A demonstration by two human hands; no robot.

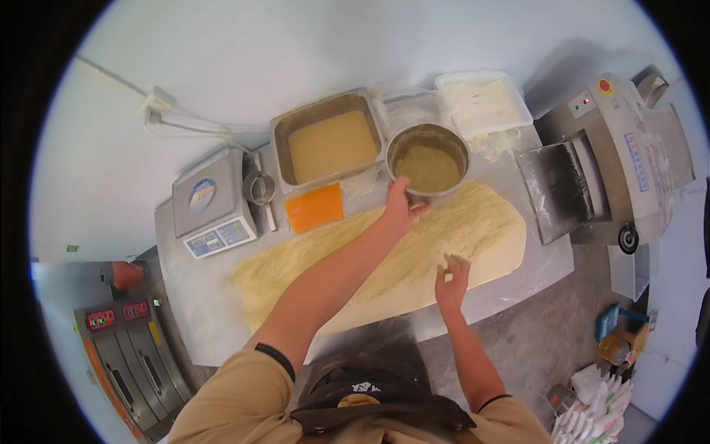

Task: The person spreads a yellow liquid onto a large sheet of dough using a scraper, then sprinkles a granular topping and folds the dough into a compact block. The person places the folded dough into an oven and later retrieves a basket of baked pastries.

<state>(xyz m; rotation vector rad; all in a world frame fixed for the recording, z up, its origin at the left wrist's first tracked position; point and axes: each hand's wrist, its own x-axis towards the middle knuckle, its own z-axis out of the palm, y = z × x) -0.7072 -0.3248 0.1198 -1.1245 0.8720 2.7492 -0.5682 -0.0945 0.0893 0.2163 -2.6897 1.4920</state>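
My left hand [403, 207] grips the near-left rim of a round metal bowl [465, 164], thumb at the rim and fingers underneath. Inside the bowl is a greenish-brown, paste-like or crumbly mass [427, 169]. Below it, a large flat sheet of pale dough [488, 260] stretches diagonally over the table, with yellowish-brown crumbs scattered across much of its surface. Over the dough's near right part is my right hand [453, 285], fingers bent and a gap between thumb and fingertips. I see nothing held in it.
Along the back of the metal table [188, 303] stand a scale [214, 203], a small strainer [259, 189], an orange scraper [314, 207], a deep tray [281, 152] of yellowish filling and a white tub [484, 103] of flour. A machine [614, 159] borders the right side; an oven [137, 370] is lower left.
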